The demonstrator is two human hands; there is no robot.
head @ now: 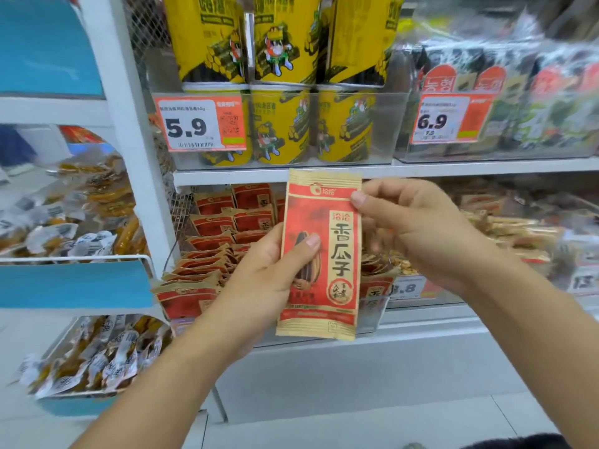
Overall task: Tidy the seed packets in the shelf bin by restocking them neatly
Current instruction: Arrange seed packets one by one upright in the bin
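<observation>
A red and tan seed packet (324,254) stands upright in front of the lower shelf, held by both hands. My left hand (269,273) grips its left edge, thumb across the front. My right hand (411,228) pinches its upper right edge with the thumb on the front. Behind the packet, several more red seed packets (220,228) lie in a clear shelf bin (372,315), some flat at the back and some leaning on edge at the front left.
Yellow snack cans (282,124) fill a clear bin on the shelf above, with dark seaweed packs (518,102) to their right. A side rack at the left holds baskets of wrapped snacks (94,351). Other snack packs (505,228) lie right of the seed bin.
</observation>
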